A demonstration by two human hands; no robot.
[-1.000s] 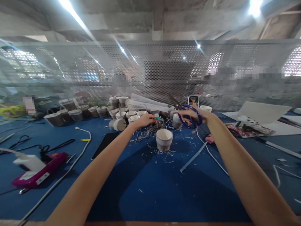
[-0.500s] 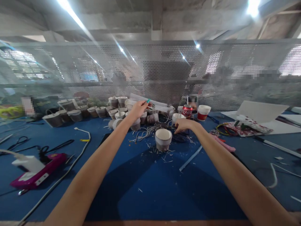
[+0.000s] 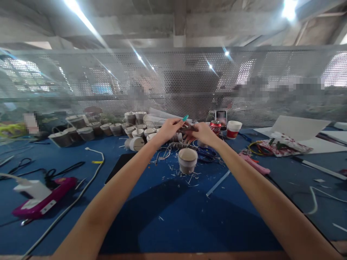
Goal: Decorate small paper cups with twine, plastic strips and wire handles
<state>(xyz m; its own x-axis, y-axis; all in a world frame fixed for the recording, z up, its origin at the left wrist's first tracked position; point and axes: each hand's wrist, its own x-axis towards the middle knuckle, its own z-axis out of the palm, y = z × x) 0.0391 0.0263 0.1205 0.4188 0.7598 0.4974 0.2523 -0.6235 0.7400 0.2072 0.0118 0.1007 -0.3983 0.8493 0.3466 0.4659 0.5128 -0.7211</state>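
Observation:
My left hand (image 3: 173, 129) and my right hand (image 3: 203, 133) meet above the back of the table, fingers closed. Between them is a thin grey-brown strand (image 3: 187, 128); its exact kind is hard to make out. The left thumb has a turquoise nail. Just in front of the hands a small grey-brown cup with a pale inside (image 3: 188, 161) stands upright on the table, touched by neither hand. Under the hands lies a tangle of grey-brown cord (image 3: 177, 145), partly hidden. Dark blue looped handles (image 3: 207, 154) lie right of the cup.
Several grey-brown cups (image 3: 86, 133) stand at the back left, some tipped over. A red can (image 3: 215, 127) and stacked paper cups (image 3: 234, 129) stand at the back right. A translucent stick (image 3: 217, 184) and pink pliers-like tool (image 3: 255, 163) lie right. A purple power strip (image 3: 46, 198) sits left.
My right hand has risen from the dark loops and moved left. My left hand has moved right, so both now meet around the grey-brown strand. The front cup has stayed in place.

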